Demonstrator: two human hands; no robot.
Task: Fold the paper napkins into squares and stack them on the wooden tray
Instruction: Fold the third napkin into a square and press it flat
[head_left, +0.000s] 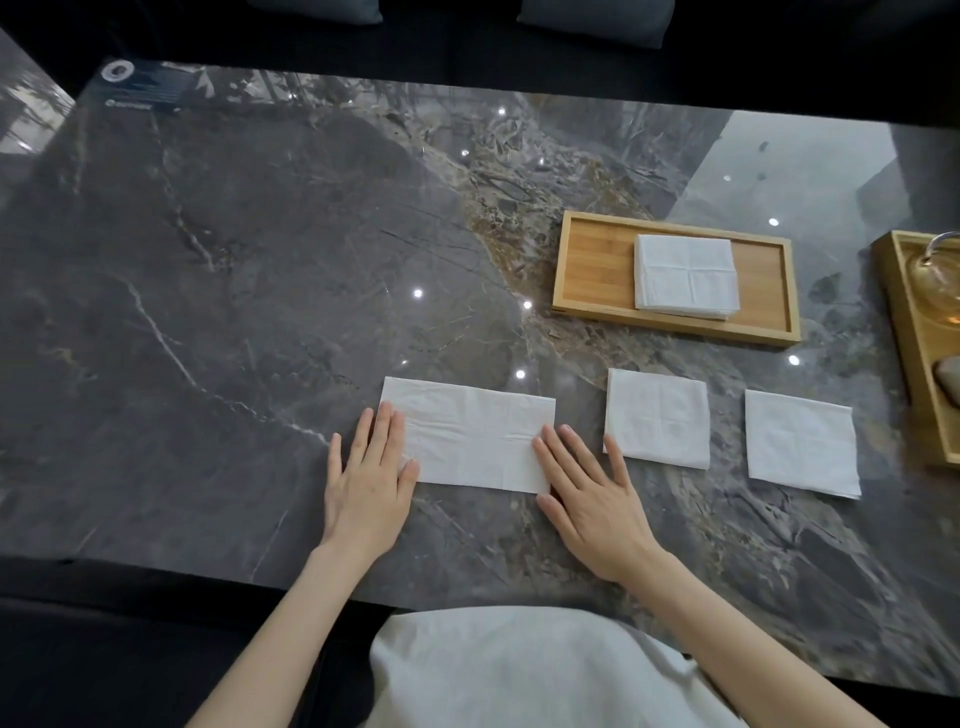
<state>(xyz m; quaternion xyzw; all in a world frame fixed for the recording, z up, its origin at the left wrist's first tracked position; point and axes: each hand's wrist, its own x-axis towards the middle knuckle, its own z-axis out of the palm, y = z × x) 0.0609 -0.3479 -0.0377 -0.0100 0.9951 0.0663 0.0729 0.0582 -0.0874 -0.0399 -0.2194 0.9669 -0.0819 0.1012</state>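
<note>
Napkin paper like this looks thin, soft and nearly weightless, so it will crease easily, slide on the glossy tabletop (234, 260) and tear if dragged. The half-folded napkin (470, 441) lies well short of the wooden tray (587, 265), which holds a folded stack (685, 275). Left hand (366, 480) and right hand (589, 499) both lie flat with straight fingers, pressing its short ends. Best lifted by an end edge and folded across
</note>
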